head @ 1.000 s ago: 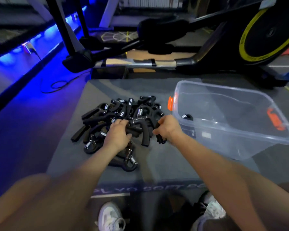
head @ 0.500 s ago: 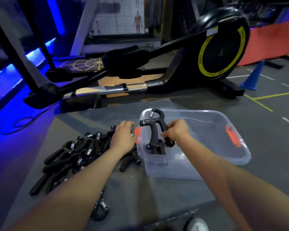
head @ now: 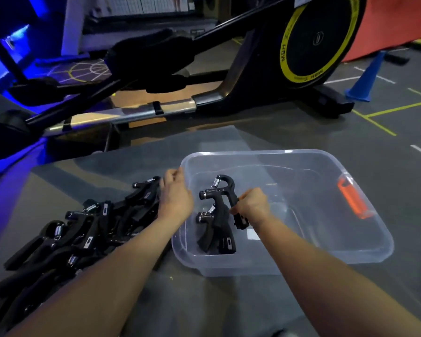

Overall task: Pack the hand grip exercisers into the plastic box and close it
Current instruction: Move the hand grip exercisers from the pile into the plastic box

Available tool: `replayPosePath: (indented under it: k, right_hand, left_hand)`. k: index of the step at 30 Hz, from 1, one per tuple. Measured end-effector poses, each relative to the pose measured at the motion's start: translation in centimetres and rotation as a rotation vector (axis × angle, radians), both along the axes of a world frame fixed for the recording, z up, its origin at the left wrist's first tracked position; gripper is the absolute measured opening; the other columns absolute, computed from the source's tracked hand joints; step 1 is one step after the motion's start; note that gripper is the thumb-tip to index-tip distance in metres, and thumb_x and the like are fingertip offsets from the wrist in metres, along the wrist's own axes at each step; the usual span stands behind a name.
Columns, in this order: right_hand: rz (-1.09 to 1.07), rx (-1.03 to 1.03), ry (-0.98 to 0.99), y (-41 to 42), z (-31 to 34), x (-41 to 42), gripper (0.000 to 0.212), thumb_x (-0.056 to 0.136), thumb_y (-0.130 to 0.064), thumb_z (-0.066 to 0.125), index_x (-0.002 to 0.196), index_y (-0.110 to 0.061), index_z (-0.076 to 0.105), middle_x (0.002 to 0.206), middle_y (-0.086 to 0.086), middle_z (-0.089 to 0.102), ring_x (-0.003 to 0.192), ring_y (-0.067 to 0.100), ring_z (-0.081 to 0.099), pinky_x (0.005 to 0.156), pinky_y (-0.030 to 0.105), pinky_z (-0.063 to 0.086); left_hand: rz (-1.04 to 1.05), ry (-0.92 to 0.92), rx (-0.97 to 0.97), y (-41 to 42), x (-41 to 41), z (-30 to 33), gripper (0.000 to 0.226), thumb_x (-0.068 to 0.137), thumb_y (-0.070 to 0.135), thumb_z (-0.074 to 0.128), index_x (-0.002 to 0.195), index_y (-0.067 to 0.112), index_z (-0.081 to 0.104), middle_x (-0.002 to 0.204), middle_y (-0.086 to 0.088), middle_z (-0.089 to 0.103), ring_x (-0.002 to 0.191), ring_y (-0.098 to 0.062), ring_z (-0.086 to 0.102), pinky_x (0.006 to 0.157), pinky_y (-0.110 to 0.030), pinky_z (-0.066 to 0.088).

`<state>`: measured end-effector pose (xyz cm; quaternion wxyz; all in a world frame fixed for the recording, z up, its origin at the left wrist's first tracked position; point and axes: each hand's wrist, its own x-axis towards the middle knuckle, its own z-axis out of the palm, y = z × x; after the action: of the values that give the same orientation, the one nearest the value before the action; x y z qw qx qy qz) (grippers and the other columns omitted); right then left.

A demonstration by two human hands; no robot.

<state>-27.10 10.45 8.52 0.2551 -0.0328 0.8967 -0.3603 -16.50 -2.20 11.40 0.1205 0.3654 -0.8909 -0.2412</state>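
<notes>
The right hand [head: 252, 206] grips 1 black exerciser [head: 223, 190] inside the clear box [head: 350, 249], just above another [head: 215, 231]; the left hand [head: 176, 197] curls on its rim.

Grip exercisers [head: 66, 242] black w/ silver springs; plastic box [head: 365, 246] clear, orange latch [head: 353, 199] at its right end. Tabletop [head: 122, 164] grey, cone [head: 368, 77] blue. Machine's flywheel [head: 319, 37] black w/ yellow ring.
</notes>
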Motion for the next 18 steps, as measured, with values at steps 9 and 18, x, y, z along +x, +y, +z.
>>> replayPosePath:
  k: [9,18]
  right_hand:
    - [0.1,0.045,-0.048,-0.3,-1.5,1.5,0.019,0.063,-0.002,0.077,0.065,-0.003,0.058,0.069,0.012,0.057,0.064,0.023,0.054,0.049,0.022,0.036]
    - [0.074,0.138,-0.087,-0.8,-2.0,2.3,0.038,0.067,0.0,0.077,0.056,-0.01,0.042,0.078,0.009,0.055,0.09,0.027,0.065,0.067,0.028,0.044]
  left_hand:
    - [0.003,0.067,-0.05,0.0,1.0,-1.4,0.048,0.087,-0.002,0.039,0.135,0.004,0.035,0.123,-0.014,0.038,0.113,-0.03,0.035,0.106,-0.036,0.033]
    - [-0.028,0.11,-0.048,0.8,2.2,-1.2,0.06,0.089,0.002,0.044,0.145,0.007,0.024,0.127,-0.012,0.036,0.112,-0.031,0.034,0.108,-0.036,0.029]
